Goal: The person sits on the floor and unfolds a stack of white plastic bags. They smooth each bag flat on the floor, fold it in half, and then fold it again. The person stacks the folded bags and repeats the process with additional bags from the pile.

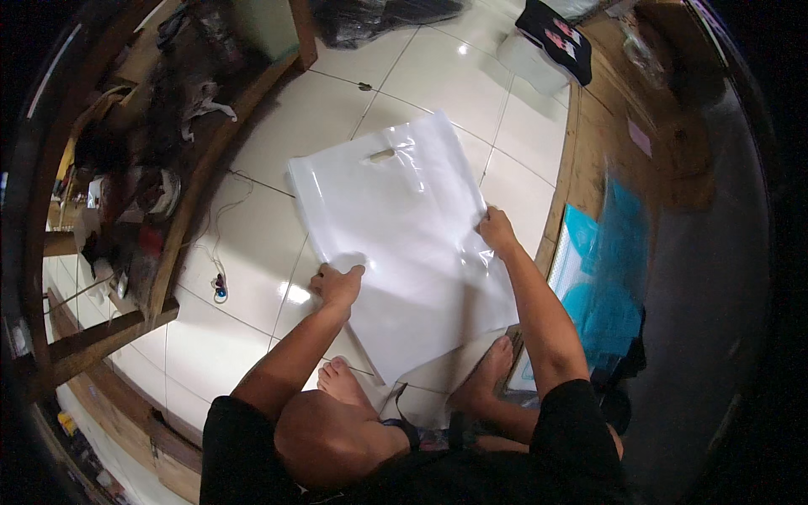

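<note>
A large white plastic bag (404,227) with a punched handle slot near its far edge is spread in front of me, above the tiled floor. My left hand (338,284) pinches its left edge, thumb lying over the top. At the opposite edge, somewhat farther away, my right hand (497,229) is closed on the plastic, its fingertips partly tucked out of sight. The bag's near corner reaches down between my bare feet. Shiny creases run along its right side and beside the slot.
On the right, blue plastic packaging (598,286) lies along a wooden platform (581,143). A folded black garment (555,38) rests on a white container at the far right. A cluttered wooden shelf (227,143) stands left. A thin cord (220,286) lies on the tiles; dark plastic (379,18) lies beyond.
</note>
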`<control>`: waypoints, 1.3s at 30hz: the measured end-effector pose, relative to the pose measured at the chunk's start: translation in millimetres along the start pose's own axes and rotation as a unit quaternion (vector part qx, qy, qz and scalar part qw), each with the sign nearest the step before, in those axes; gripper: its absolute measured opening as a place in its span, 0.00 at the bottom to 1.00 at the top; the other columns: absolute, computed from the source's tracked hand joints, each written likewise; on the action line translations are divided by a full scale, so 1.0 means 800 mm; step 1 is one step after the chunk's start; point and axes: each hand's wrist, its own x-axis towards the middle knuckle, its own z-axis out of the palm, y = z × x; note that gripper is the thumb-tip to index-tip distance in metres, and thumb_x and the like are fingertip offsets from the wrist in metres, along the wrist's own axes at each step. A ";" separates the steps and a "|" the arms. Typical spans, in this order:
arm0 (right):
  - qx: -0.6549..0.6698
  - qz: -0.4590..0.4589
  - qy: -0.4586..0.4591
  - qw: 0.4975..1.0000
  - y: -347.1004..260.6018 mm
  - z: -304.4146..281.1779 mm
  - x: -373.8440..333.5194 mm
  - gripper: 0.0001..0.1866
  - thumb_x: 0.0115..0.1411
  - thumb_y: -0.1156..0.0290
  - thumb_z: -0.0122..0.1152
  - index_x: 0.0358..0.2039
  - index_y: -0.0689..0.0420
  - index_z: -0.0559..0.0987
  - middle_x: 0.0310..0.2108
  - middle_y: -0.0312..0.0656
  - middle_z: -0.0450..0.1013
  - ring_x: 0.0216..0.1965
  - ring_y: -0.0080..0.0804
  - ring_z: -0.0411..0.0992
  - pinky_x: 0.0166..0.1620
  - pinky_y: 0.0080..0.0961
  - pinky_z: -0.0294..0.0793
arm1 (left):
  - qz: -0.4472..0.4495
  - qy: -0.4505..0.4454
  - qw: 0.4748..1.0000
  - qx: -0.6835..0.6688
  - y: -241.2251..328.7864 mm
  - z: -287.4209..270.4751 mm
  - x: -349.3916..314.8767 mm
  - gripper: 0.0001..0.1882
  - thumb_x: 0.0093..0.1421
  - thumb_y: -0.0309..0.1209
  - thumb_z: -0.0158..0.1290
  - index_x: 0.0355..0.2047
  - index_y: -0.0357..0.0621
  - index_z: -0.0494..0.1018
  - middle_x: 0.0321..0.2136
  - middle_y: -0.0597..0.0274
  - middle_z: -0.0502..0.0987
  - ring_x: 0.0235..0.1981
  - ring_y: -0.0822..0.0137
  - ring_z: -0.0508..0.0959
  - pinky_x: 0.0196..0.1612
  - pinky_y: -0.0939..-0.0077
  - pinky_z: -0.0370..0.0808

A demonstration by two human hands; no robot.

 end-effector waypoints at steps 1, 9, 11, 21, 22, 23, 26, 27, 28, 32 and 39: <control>0.039 0.010 -0.011 0.999 -0.002 -0.002 0.000 0.16 0.50 0.76 0.47 0.38 0.69 0.73 0.31 0.51 0.74 0.31 0.37 0.72 0.34 0.31 0.70 | 0.014 -0.004 1.000 -0.006 -0.005 -0.002 0.004 0.43 0.45 0.41 0.56 0.54 0.25 0.52 0.52 0.30 0.52 0.55 0.40 0.53 0.57 0.53 0.57; 0.013 -0.006 0.001 1.000 -0.003 -0.009 0.045 0.15 0.50 0.76 0.44 0.37 0.67 0.74 0.28 0.43 0.72 0.28 0.31 0.69 0.33 0.28 0.69 | 0.095 0.006 0.994 0.045 -0.007 -0.017 0.059 0.38 0.45 0.40 0.55 0.53 0.30 0.57 0.53 0.36 0.57 0.54 0.43 0.59 0.56 0.53 0.59; 0.014 0.001 -0.014 1.000 -0.007 -0.001 0.049 0.15 0.50 0.76 0.44 0.36 0.67 0.74 0.27 0.42 0.72 0.28 0.30 0.69 0.33 0.28 0.69 | 0.037 0.007 0.999 0.039 0.028 -0.027 0.032 0.37 0.45 0.40 0.55 0.52 0.31 0.59 0.52 0.38 0.59 0.54 0.45 0.60 0.56 0.55 0.60; 0.019 -0.018 -0.033 0.999 -0.031 -0.015 0.035 0.13 0.50 0.75 0.43 0.34 0.66 0.74 0.26 0.44 0.72 0.26 0.32 0.69 0.33 0.30 0.68 | 0.028 0.056 0.998 -0.007 0.027 -0.024 0.029 0.32 0.47 0.40 0.58 0.49 0.34 0.66 0.48 0.43 0.66 0.44 0.50 0.74 0.43 0.60 0.76; 0.013 -0.022 -0.029 0.999 -0.041 -0.017 0.030 0.13 0.50 0.75 0.44 0.34 0.66 0.74 0.26 0.44 0.72 0.26 0.33 0.69 0.33 0.30 0.68 | 0.023 0.059 0.998 -0.023 0.015 -0.016 0.042 0.31 0.47 0.39 0.58 0.49 0.34 0.66 0.48 0.43 0.66 0.44 0.51 0.74 0.43 0.60 0.76; -0.001 -0.032 -0.037 0.999 -0.046 -0.018 0.029 0.13 0.50 0.75 0.44 0.34 0.66 0.73 0.26 0.45 0.72 0.27 0.33 0.69 0.33 0.30 0.69 | 0.020 0.062 0.997 -0.038 0.000 -0.005 0.061 0.31 0.47 0.39 0.58 0.49 0.34 0.66 0.48 0.44 0.66 0.43 0.51 0.74 0.43 0.60 0.76; -0.023 -0.043 -0.057 0.997 -0.051 -0.021 0.028 0.13 0.50 0.75 0.45 0.34 0.66 0.73 0.26 0.46 0.72 0.28 0.34 0.70 0.34 0.30 0.69 | 0.049 0.050 0.997 -0.043 -0.011 -0.005 0.073 0.29 0.48 0.37 0.57 0.48 0.33 0.66 0.46 0.44 0.68 0.42 0.53 0.75 0.43 0.60 0.76; -0.017 -0.038 -0.061 0.997 -0.054 -0.021 0.026 0.13 0.50 0.75 0.45 0.35 0.66 0.73 0.26 0.46 0.72 0.28 0.34 0.70 0.34 0.30 0.69 | 0.065 0.043 0.996 -0.039 -0.013 -0.009 0.074 0.29 0.48 0.37 0.57 0.48 0.33 0.66 0.46 0.45 0.69 0.41 0.53 0.75 0.43 0.60 0.76; -0.011 -0.032 -0.062 0.997 -0.053 -0.022 0.025 0.13 0.50 0.75 0.45 0.35 0.66 0.73 0.27 0.46 0.72 0.29 0.33 0.70 0.34 0.30 0.69 | 0.071 0.037 0.996 -0.043 -0.016 -0.012 0.077 0.29 0.48 0.37 0.57 0.48 0.33 0.66 0.45 0.45 0.69 0.41 0.53 0.75 0.42 0.61 0.76; 0.061 -0.011 -0.011 0.998 -0.025 -0.012 0.051 0.14 0.48 0.73 0.50 0.34 0.66 0.75 0.29 0.52 0.75 0.31 0.42 0.73 0.36 0.33 0.71 | 0.040 -0.017 0.996 -0.076 0.015 -0.040 0.057 0.35 0.46 0.42 0.55 0.52 0.35 0.63 0.50 0.44 0.65 0.48 0.50 0.69 0.50 0.60 0.68; 0.050 -0.005 -0.051 0.997 -0.062 -0.015 0.041 0.17 0.50 0.76 0.43 0.40 0.66 0.74 0.32 0.45 0.74 0.34 0.34 0.71 0.37 0.31 0.70 | 0.010 -0.016 0.999 0.031 0.021 -0.035 0.065 0.37 0.45 0.45 0.55 0.55 0.46 0.62 0.52 0.43 0.62 0.54 0.48 0.64 0.55 0.59 0.63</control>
